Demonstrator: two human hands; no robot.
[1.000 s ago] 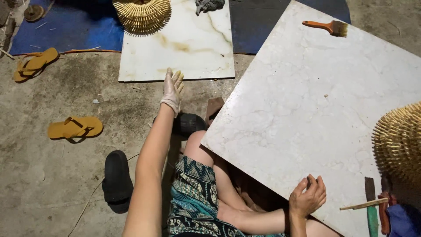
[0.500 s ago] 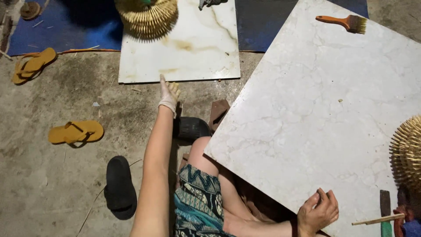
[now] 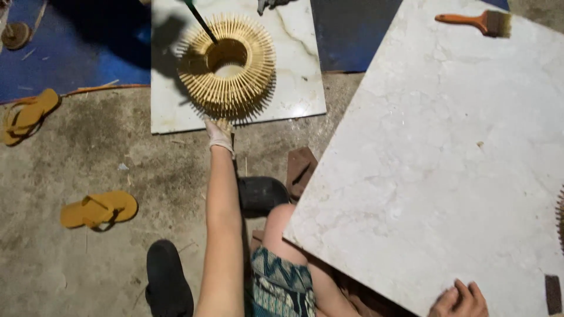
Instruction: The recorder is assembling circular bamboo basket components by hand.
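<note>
Along the left edge of the frame, yellow sandals [image 3: 98, 209] lie scattered on the concrete floor [image 3: 117, 158], kicked off beside a blue mat [image 3: 88, 53], with a black shoe [image 3: 168, 279] at the bottom. Centre-top, a ring of upright bamboo sticks [image 3: 227, 66] rests on a small marble tile [image 3: 294, 76], a flat base that keeps it level. The left hand [image 3: 220, 132], gloved, reaches out and touches the ring's near edge; whether it pinches any sticks I cannot tell. To the right, a large marble slab [image 3: 446, 176] rests tilted across the person's lap as a work surface, a paintbrush [image 3: 476, 21] at its far corner. The right hand [image 3: 459, 300], fingers curled, steadies the slab's lower edge.
</note>
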